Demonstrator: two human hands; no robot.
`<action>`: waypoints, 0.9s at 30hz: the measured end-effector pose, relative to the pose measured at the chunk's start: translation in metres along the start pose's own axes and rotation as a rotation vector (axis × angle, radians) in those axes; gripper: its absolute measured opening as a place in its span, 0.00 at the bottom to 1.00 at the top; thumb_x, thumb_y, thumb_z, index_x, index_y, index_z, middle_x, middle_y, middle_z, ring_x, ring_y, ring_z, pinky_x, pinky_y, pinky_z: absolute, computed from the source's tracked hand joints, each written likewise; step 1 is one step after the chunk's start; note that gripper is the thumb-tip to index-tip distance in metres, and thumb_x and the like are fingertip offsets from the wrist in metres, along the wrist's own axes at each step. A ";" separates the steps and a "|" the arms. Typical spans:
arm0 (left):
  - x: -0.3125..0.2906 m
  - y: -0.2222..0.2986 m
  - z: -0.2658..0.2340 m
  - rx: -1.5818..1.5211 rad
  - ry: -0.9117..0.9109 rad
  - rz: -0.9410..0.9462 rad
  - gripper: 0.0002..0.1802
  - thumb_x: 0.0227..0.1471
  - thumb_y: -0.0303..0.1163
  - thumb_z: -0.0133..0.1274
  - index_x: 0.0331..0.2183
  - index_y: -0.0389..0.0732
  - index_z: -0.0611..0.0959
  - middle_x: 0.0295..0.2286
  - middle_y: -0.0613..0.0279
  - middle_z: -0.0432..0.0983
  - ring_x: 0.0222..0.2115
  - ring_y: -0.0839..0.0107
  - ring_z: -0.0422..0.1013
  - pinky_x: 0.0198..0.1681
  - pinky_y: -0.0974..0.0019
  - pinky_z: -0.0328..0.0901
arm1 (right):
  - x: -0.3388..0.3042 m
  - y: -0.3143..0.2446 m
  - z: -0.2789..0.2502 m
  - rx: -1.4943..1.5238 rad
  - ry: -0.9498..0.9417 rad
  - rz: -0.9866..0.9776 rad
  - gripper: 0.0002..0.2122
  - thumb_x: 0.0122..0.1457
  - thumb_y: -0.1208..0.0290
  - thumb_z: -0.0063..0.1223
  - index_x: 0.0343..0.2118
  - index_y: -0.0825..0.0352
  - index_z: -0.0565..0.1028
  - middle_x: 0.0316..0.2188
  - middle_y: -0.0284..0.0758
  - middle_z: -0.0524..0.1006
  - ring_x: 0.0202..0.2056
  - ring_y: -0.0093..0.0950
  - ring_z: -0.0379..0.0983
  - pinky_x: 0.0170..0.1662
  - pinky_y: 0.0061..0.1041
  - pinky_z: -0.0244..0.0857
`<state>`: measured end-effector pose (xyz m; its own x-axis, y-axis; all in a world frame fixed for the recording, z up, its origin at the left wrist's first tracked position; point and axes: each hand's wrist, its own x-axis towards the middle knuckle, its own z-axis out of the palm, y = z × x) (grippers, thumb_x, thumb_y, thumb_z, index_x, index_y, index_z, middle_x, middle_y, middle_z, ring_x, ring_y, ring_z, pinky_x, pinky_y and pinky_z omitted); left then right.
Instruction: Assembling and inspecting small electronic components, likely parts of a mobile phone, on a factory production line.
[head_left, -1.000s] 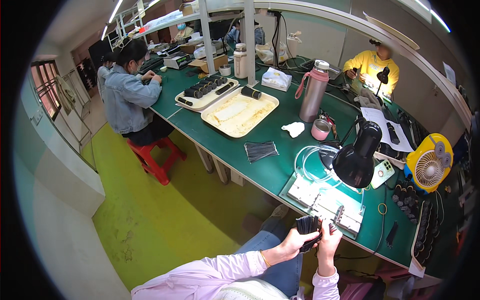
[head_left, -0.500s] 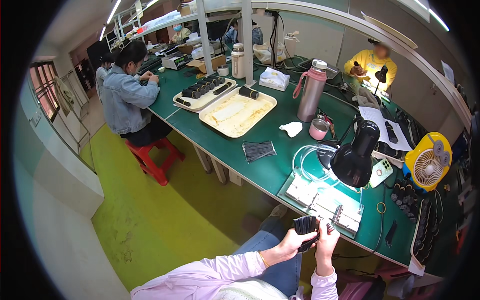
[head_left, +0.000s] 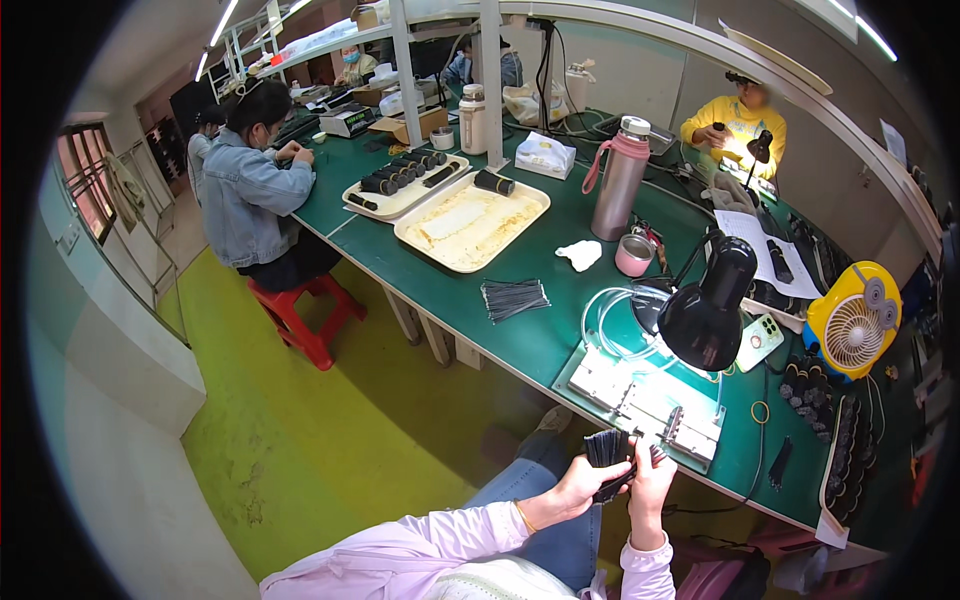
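My left hand (head_left: 583, 486) is closed around a thick bundle of short black wires (head_left: 604, 449), held over my lap at the table's near edge. Against the bundle's right side, my right hand (head_left: 651, 482) is closed, thumb and fingers pressed together on the wires at that end. Pale wire tips stick out just beyond its fingers. Right beyond both hands, a metal fixture (head_left: 600, 383) with clear tubing lies on the green table under bright light. A black desk lamp (head_left: 708, 318) hangs over it.
Loose black wires (head_left: 513, 299) lie left of the fixture. Behind stand a steel flask (head_left: 621, 185), a pink cup (head_left: 634, 257) and a cream tray (head_left: 470, 235). A yellow fan (head_left: 852, 325) and a phone (head_left: 760, 342) are at right. Co-workers sit at the far left and far right.
The whole view has shifted slightly. Both my hands keep their grip on the wire bundle, nearly unmoved. The co-worker in yellow has shifted head and hands a little.
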<state>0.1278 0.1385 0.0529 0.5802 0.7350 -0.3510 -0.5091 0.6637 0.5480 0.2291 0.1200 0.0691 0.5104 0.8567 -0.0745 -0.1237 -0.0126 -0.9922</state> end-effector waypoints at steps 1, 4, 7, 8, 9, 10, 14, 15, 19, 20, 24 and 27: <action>0.000 0.000 0.000 -0.001 -0.003 0.001 0.11 0.45 0.24 0.50 0.36 0.39 0.73 0.26 0.65 0.71 0.22 0.76 0.69 0.23 0.75 0.67 | 0.000 0.000 0.000 0.000 0.001 -0.003 0.09 0.53 0.71 0.47 0.26 0.72 0.75 0.11 0.24 0.66 0.10 0.10 0.55 0.13 0.11 0.47; 0.001 -0.001 -0.001 0.002 -0.006 0.002 0.11 0.45 0.24 0.50 0.36 0.39 0.73 0.26 0.65 0.71 0.22 0.76 0.69 0.23 0.74 0.67 | 0.001 0.003 -0.001 0.003 0.003 -0.011 0.09 0.53 0.71 0.47 0.26 0.72 0.75 0.12 0.24 0.66 0.10 0.10 0.55 0.13 0.11 0.47; 0.001 -0.002 -0.002 0.007 -0.006 0.002 0.11 0.45 0.24 0.50 0.36 0.39 0.73 0.26 0.65 0.71 0.22 0.76 0.69 0.23 0.74 0.67 | 0.002 0.005 -0.002 0.009 0.002 -0.021 0.09 0.53 0.71 0.47 0.26 0.72 0.75 0.12 0.24 0.66 0.11 0.10 0.55 0.12 0.11 0.47; 0.001 -0.002 -0.002 0.005 -0.005 -0.001 0.11 0.45 0.24 0.50 0.36 0.39 0.73 0.26 0.65 0.71 0.22 0.76 0.69 0.23 0.74 0.67 | 0.002 0.006 -0.002 0.014 0.001 -0.011 0.09 0.53 0.71 0.47 0.25 0.72 0.75 0.12 0.24 0.66 0.11 0.10 0.55 0.13 0.11 0.47; 0.000 -0.002 -0.002 0.004 -0.004 -0.005 0.11 0.45 0.24 0.50 0.36 0.39 0.73 0.26 0.65 0.71 0.22 0.76 0.69 0.23 0.74 0.67 | 0.001 0.006 -0.002 0.018 0.000 -0.002 0.09 0.53 0.71 0.47 0.25 0.72 0.75 0.12 0.24 0.66 0.11 0.10 0.56 0.13 0.10 0.47; 0.000 -0.002 -0.002 0.002 -0.004 -0.008 0.11 0.45 0.24 0.50 0.36 0.39 0.73 0.26 0.65 0.71 0.22 0.76 0.69 0.23 0.74 0.67 | 0.001 0.006 -0.002 0.023 0.000 0.007 0.09 0.53 0.71 0.47 0.25 0.71 0.75 0.12 0.24 0.66 0.11 0.10 0.56 0.13 0.10 0.47; 0.001 -0.003 -0.003 0.004 -0.001 -0.003 0.11 0.45 0.24 0.50 0.35 0.39 0.73 0.26 0.64 0.71 0.22 0.76 0.69 0.23 0.74 0.67 | 0.002 0.007 -0.002 0.035 -0.011 -0.007 0.09 0.54 0.71 0.47 0.25 0.71 0.75 0.13 0.24 0.66 0.11 0.10 0.56 0.13 0.10 0.47; 0.001 -0.003 -0.003 0.004 -0.001 -0.004 0.11 0.45 0.24 0.50 0.35 0.39 0.73 0.26 0.64 0.71 0.22 0.76 0.69 0.23 0.74 0.67 | 0.001 0.006 -0.002 0.035 -0.011 -0.007 0.09 0.54 0.71 0.47 0.25 0.71 0.75 0.13 0.24 0.66 0.11 0.10 0.56 0.13 0.10 0.47; 0.001 -0.004 -0.004 0.003 0.003 -0.007 0.11 0.45 0.24 0.50 0.35 0.39 0.73 0.26 0.64 0.71 0.22 0.76 0.69 0.23 0.74 0.67 | 0.001 0.005 -0.002 0.026 -0.008 -0.002 0.09 0.54 0.71 0.47 0.25 0.71 0.75 0.13 0.23 0.66 0.12 0.10 0.56 0.14 0.10 0.47; 0.001 -0.004 -0.004 0.005 0.003 -0.009 0.11 0.45 0.24 0.50 0.35 0.38 0.73 0.26 0.64 0.71 0.22 0.76 0.69 0.23 0.74 0.67 | 0.001 0.007 -0.003 0.028 -0.010 -0.012 0.09 0.54 0.71 0.47 0.25 0.71 0.75 0.13 0.23 0.66 0.12 0.10 0.55 0.14 0.10 0.47; 0.001 -0.005 -0.003 0.007 0.000 -0.011 0.11 0.45 0.24 0.50 0.35 0.38 0.73 0.26 0.64 0.71 0.22 0.76 0.69 0.23 0.74 0.67 | 0.002 0.012 -0.006 0.034 -0.013 -0.032 0.09 0.54 0.71 0.47 0.25 0.72 0.75 0.13 0.23 0.66 0.12 0.10 0.55 0.14 0.10 0.47; 0.001 -0.005 -0.003 0.004 -0.003 -0.007 0.11 0.45 0.24 0.50 0.35 0.37 0.73 0.26 0.63 0.71 0.22 0.76 0.69 0.23 0.74 0.67 | 0.002 0.010 -0.005 0.041 -0.012 -0.029 0.09 0.54 0.71 0.47 0.25 0.72 0.75 0.12 0.23 0.66 0.12 0.10 0.55 0.14 0.10 0.47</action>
<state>0.1292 0.1368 0.0475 0.5856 0.7297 -0.3530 -0.5021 0.6684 0.5487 0.2325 0.1190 0.0589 0.5039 0.8626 -0.0445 -0.1442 0.0333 -0.9890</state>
